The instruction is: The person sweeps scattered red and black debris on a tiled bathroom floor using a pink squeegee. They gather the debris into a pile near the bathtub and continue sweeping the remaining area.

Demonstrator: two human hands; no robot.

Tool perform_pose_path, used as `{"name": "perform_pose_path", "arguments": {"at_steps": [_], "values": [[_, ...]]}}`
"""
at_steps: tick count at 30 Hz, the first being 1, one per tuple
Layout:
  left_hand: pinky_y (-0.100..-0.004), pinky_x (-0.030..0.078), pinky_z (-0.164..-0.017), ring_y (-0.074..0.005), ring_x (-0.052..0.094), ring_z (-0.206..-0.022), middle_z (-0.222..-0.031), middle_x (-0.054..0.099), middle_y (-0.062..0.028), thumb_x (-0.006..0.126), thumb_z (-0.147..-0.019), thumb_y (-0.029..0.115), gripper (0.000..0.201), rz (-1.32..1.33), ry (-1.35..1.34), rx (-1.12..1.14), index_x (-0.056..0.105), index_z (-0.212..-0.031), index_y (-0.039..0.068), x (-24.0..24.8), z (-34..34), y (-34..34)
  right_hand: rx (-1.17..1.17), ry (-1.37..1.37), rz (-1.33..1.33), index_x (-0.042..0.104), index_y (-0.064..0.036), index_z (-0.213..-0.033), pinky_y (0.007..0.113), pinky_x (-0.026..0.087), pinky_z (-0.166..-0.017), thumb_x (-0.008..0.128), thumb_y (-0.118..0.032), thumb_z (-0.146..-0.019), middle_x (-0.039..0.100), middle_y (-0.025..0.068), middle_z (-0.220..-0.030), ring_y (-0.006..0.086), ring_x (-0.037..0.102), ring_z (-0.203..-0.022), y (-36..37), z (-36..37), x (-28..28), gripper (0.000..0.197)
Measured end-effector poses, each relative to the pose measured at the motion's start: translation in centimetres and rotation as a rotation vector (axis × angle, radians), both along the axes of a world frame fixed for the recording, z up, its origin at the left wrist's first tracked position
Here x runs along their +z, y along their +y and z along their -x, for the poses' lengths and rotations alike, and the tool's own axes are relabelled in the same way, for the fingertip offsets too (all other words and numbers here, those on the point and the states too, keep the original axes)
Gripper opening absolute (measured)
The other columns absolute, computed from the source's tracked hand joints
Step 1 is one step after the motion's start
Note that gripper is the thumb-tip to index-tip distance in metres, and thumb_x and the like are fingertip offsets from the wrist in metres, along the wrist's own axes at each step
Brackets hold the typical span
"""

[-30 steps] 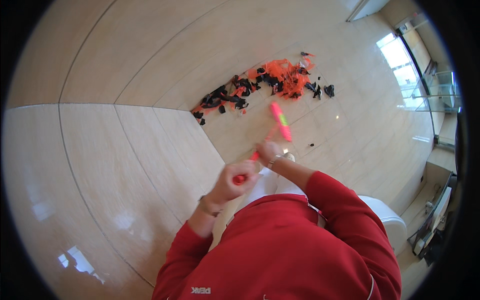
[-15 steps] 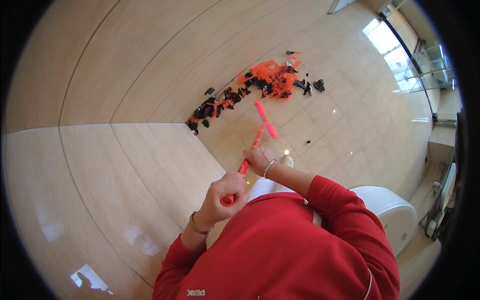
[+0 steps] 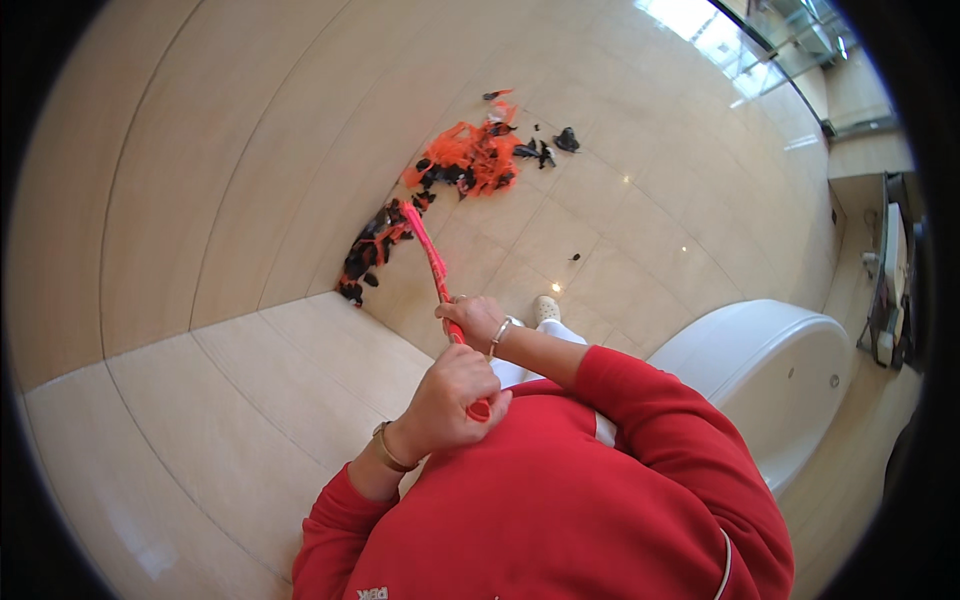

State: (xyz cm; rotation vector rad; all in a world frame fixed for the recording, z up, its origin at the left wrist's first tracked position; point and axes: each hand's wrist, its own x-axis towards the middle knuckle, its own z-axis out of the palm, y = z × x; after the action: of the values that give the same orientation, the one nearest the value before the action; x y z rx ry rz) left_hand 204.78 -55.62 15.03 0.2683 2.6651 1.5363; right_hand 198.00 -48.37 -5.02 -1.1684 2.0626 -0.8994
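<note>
My left hand [image 3: 452, 396] is wrapped round the upper end of a red handle. Farther along the same handle, my right hand [image 3: 474, 322] is also closed on it. The handle belongs to a broom [image 3: 430, 248] with a narrow bright pink head, which slants away to the far left. The tip of the head is at the edge of a strip of black and orange scraps [image 3: 372, 245] lying along the wall. Just beyond is a larger heap of orange shreds [image 3: 475, 155] mixed with black pieces.
Beige tiled walls [image 3: 230, 170] meet in a corner at the left. A white bathtub [image 3: 745, 340] stands to my right. One black scrap [image 3: 566, 139] and a small dark bit [image 3: 575, 257] lie apart on the tiled floor [image 3: 640, 230]. My light shoe [image 3: 547, 309] shows ahead.
The broom head has swung left, from the open floor to the scraps by the wall. My hands keep their grip. The view has turned, bringing more of the bathtub into sight.
</note>
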Motion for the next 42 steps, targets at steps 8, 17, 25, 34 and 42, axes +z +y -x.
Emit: {"name": "perform_pose_path", "arguments": {"at_steps": [8,17,25,34,42], "values": [[-0.0355,0.042,-0.070,-0.0263,0.049,-0.068,-0.066,0.047,-0.0090,0.065,-0.077,-0.002,0.026,-0.345,-0.104,-0.312,0.044,-0.063,0.003,-1.9,5.5,7.7,-0.339,0.156,-0.349,0.060,-0.0090,-0.085,0.046,0.050,-0.064,0.064,-0.019,-0.076,0.063,0.0163,-0.076,0.0345,0.065,-0.076,18.2,2.6,-0.4,0.014],[-0.0314,0.041,-0.068,-0.0185,0.044,-0.066,-0.068,0.043,-0.0070,0.063,-0.083,0.002,0.026,-0.376,-0.284,-0.459,0.041,-0.068,0.000,-13.8,8.7,17.9,-0.590,0.124,-0.622,0.064,-0.0113,-0.080,0.044,0.052,-0.064,0.066,-0.025,-0.078,0.064,0.0146,-0.076,0.0322,0.066,-0.073,30.4,3.4,-9.8,0.014],[-0.0312,0.043,-0.071,-0.0208,0.051,-0.070,-0.067,0.049,-0.0069,0.067,-0.078,-0.004,0.022,-0.017,-0.256,-0.221,0.048,-0.066,0.000,-2.9,8.7,13.5,-0.429,0.133,-0.189,0.064,-0.0103,-0.084,0.043,0.052,-0.064,0.063,-0.023,-0.080,0.065,0.0144,-0.081,0.0321,0.066,-0.077,17.7,5.9,-3.9,0.013],[-0.0381,0.044,-0.089,-0.0190,0.054,-0.072,-0.067,0.052,-0.0055,0.066,-0.078,-0.006,0.027,-0.316,-0.129,-0.193,0.047,-0.063,0.005,-3.1,7.4,13.8,-0.401,0.221,-0.400,0.066,-0.0105,-0.084,0.043,0.053,-0.062,0.063,-0.022,-0.082,0.066,0.0146,-0.080,0.0316,0.068,-0.075,21.0,6.9,-0.1,0.012],[-0.0313,0.044,-0.083,-0.0165,0.053,-0.075,-0.072,0.053,-0.0047,0.060,-0.082,-0.008,0.023,-0.347,-0.277,0.110,0.048,-0.066,0.002,-8.0,1.2,5.6,-0.155,0.258,-0.441,0.070,-0.0133,-0.082,0.038,0.054,-0.064,0.062,-0.019,-0.082,0.070,0.0095,-0.078,0.0256,0.070,-0.078,11.0,2.7,-7.8,0.010]]}}
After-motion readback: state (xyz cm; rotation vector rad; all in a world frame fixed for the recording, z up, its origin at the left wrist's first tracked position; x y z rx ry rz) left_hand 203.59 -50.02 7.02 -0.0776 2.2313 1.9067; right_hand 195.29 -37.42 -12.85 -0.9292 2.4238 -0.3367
